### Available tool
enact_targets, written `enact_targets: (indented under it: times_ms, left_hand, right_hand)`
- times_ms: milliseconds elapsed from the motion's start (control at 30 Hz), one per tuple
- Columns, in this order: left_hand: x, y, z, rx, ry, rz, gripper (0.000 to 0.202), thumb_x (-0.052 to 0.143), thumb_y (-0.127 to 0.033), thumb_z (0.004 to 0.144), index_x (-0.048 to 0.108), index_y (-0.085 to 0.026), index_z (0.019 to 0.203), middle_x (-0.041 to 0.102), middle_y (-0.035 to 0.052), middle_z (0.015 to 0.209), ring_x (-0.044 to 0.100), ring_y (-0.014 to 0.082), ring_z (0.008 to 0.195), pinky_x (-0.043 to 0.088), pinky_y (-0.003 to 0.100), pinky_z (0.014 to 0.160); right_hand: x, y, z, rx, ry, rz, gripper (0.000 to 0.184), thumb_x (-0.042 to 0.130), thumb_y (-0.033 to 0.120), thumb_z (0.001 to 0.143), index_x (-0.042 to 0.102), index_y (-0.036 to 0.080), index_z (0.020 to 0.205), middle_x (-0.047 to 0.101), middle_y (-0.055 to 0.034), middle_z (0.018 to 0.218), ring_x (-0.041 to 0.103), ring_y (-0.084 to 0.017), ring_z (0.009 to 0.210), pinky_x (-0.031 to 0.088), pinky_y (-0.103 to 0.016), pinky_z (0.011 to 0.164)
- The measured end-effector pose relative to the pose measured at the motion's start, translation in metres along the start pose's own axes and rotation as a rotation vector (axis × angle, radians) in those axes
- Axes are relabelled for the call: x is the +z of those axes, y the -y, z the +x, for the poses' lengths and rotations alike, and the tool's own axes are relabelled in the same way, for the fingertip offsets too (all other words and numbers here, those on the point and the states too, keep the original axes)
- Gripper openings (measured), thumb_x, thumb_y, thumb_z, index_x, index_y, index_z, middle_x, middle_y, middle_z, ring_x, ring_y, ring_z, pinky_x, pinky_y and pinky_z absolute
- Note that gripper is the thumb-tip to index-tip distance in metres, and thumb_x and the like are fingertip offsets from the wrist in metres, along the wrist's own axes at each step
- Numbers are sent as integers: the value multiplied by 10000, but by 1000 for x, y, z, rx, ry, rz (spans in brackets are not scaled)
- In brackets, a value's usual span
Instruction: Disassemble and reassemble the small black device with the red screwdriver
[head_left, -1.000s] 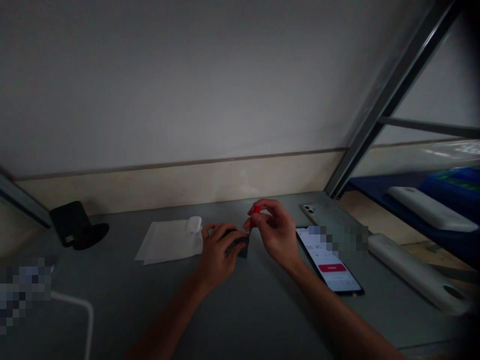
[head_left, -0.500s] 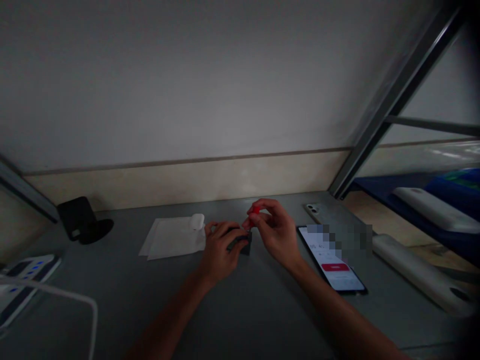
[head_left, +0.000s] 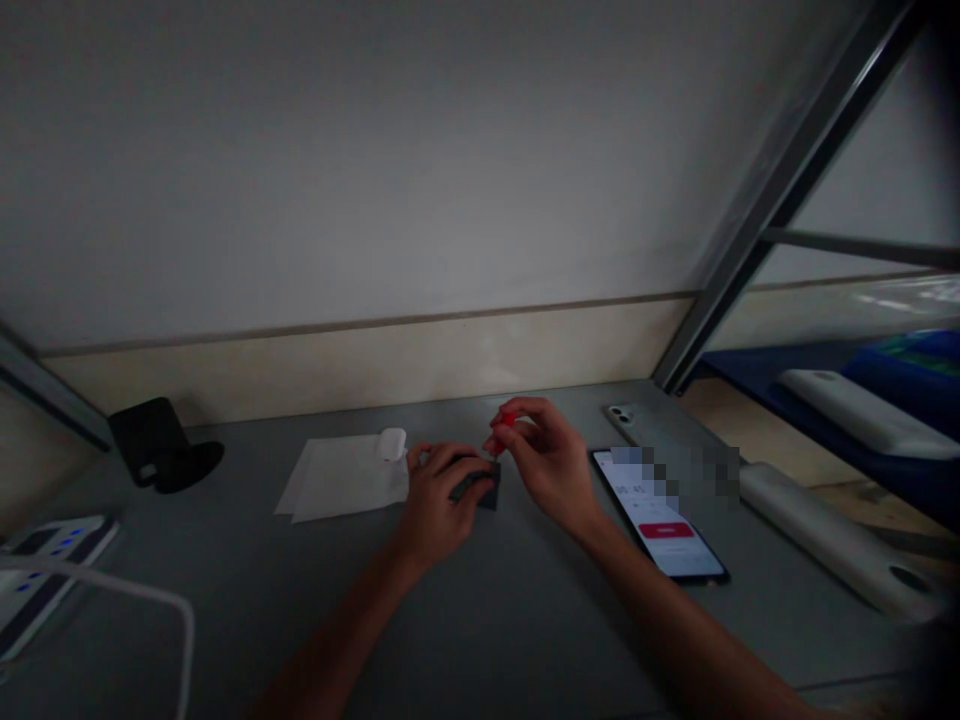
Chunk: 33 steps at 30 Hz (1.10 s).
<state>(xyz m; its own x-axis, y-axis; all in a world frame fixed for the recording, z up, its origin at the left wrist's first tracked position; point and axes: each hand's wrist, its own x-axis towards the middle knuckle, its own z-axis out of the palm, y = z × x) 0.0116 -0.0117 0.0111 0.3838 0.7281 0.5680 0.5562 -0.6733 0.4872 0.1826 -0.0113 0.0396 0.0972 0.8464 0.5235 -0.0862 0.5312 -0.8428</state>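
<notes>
My left hand (head_left: pixel 441 500) rests low over the desk, its fingers closed round a small dark, flat block (head_left: pixel 490 496). Much of the block is hidden beneath the fingers. Just to the right, my right hand (head_left: pixel 553 462) pinches a small red-topped tool (head_left: pixel 508 420) between thumb and fingertips. The tool's lower end points down toward the block's upper edge; whether they touch I cannot tell. White paper sheets (head_left: pixel 341 485) lie left of my left hand, with a white earbud case (head_left: pixel 391 444) on their far right corner.
A phone with a lit screen (head_left: pixel 664 525) lies right of my right hand, near another phone (head_left: pixel 622 415) and a long grey bar (head_left: pixel 832 545). At left are a black stand (head_left: pixel 154 440), a power strip (head_left: pixel 56 560) and a white cable (head_left: pixel 184 630). The desk (head_left: pixel 495 640) meets the wall behind.
The view shifts slightly, moving most things a little left. The red-topped tool stays in my right hand near the block, and my left hand keeps its hold.
</notes>
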Motion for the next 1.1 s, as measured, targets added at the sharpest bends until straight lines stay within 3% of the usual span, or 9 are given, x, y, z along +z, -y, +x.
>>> enact_targets:
  times_ms: [600, 1000, 1100]
  left_hand:
    - [-2, -1, -1, -5, 9, 7, 115, 671, -286, 933, 729, -282, 1032, 718, 32, 1107, 637, 209, 1073, 289, 456, 1076]
    - [2, 1, -2, -5, 15, 31, 130, 649, -304, 946, 729, -288, 1048, 707, 42, 1152, 628, 221, 1120, 302, 477, 1100]
    - [-2, 4, -1, 22, 46, 13, 185, 610, -283, 963, 708, -278, 1119, 697, 62, 1183, 614, 226, 1148, 316, 477, 1109]
  right_hand:
    - [-1, 0, -1, -24, -6, -31, 165, 692, 295, 901, 613, 239, 1034, 704, 4, 833, 708, -152, 681, 564, -295, 637]
    - [-2, 2, -2, -29, 70, -41, 147, 675, 296, 921, 625, 234, 1044, 730, -24, 913, 730, -159, 747, 585, -302, 687]
    - [-3, 1, 0, -53, 47, -92, 172, 695, 305, 905, 633, 235, 1049, 734, -27, 913, 723, -164, 767, 591, -312, 715]
